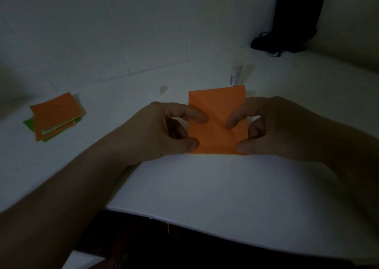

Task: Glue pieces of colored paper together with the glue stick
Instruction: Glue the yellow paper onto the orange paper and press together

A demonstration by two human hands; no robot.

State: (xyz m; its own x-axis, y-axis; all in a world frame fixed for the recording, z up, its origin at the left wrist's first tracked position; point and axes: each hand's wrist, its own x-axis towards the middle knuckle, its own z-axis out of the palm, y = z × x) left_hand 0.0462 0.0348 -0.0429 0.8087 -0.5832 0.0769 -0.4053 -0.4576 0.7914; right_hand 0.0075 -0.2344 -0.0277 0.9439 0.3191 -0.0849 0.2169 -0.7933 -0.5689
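An orange paper square (217, 104) with a diagonal crease lies on the white table (205, 186) in the middle of the view. My left hand (164, 129) pinches its left edge between thumb and forefinger. My right hand (276, 127) pinches its lower right corner, with the forefinger pressing on the crease. A white glue stick (239, 68) stands upright just behind the paper's far right corner, dim and blurred.
A stack of orange and green paper pieces (55, 117) lies at the left of the table. A black object (291, 20) leans in the far right corner against the white wall. The table's near edge curves past dark space below.
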